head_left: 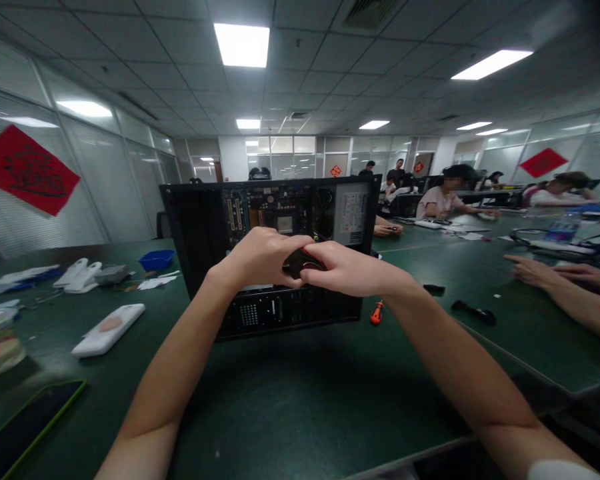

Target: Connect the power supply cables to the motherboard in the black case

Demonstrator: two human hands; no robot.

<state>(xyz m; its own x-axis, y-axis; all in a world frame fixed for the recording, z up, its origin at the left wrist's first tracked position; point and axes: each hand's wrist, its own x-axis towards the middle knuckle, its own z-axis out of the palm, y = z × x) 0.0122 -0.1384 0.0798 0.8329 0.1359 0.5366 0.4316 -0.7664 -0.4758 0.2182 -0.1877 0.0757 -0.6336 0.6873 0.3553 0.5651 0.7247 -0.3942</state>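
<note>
One left hand (263, 257) and one right hand (350, 268) meet before an open computer case (290, 307) | fingers curled, tips close; what they grip, if anything, cannot be told | case upright on desk (300, 400), open side facing the hands | orange screwdriver (377, 313) nearby

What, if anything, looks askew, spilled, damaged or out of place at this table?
Nothing looks plainly spilled or damaged. In the centre, the computer case stands out: its near side is open, baring the circuit board, unlike a closed computer. On the left, loose white papers lie untidily near the blue tray.
</note>
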